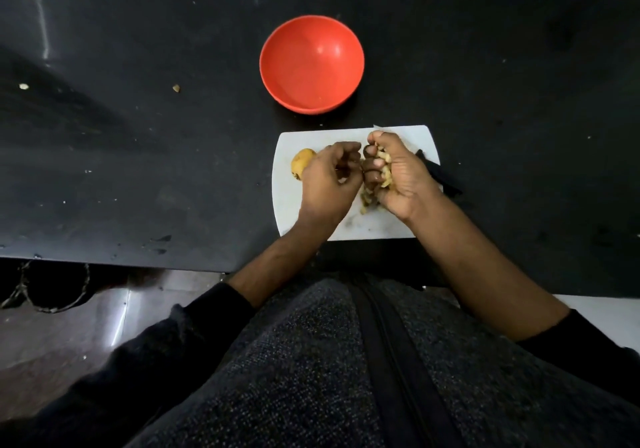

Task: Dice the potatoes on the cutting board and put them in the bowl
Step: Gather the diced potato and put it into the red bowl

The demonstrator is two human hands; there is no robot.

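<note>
Dim scene overall, colours muted. Black surface (138,170) swallows most light; a pale streak of glare runs down its far left, faint sheen near the front edge. Red bowl (311,65) shows a soft highlight on its inner wall. Bright reflection on the floor (117,323) lower left. White cutting board (349,226) is the brightest patch, greyed by shadow beneath both hands. Wide-angle bending at edges; soft, slightly smeared detail throughout.

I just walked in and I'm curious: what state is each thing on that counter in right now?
Red bowl: upright, empty.
Cutting board: flat on the counter.
Diced potato: gathered in the right hand.
Left hand: curled beside the pile.
Whole potato: uncut, on the board.
Knife: lying on the board, unheld.
</note>
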